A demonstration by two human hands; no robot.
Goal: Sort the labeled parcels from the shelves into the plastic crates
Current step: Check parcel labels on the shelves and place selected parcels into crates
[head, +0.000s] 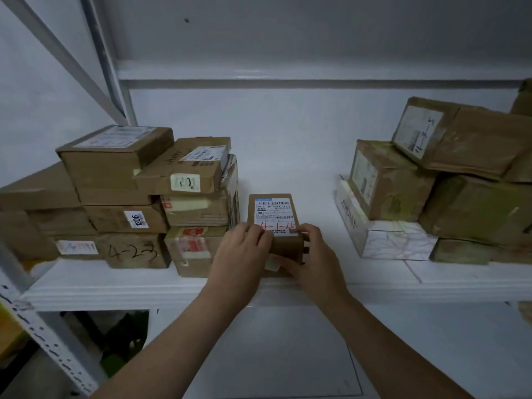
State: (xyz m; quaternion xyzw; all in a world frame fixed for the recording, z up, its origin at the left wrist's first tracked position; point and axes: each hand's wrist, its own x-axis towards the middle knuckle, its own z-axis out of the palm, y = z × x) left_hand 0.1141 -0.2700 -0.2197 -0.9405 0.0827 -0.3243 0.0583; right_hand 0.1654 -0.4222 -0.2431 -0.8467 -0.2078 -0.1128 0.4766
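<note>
Two grips hold one small brown parcel (273,210) that sits alone on the white shelf (115,289), in the gap between a stack of boxes (129,197) on the left and another pile (431,182) on the right. The left grip (244,249) curls its fingers over the parcel's near left edge. The right grip (313,254) wraps the near right corner, thumb across the front face. Neither is spread: both pinch the parcel. Holding it by the near end leaves most of the printed label, with its red handwriting, facing up, probably so the code can be read before a crate is chosen. The parcel appears to rest near the shelf's front lip, just beside the left stack but apart from it. No crate shows, so the drop-off lies out of view. Taking both sides should let it slide out without nudging that stack.
</note>
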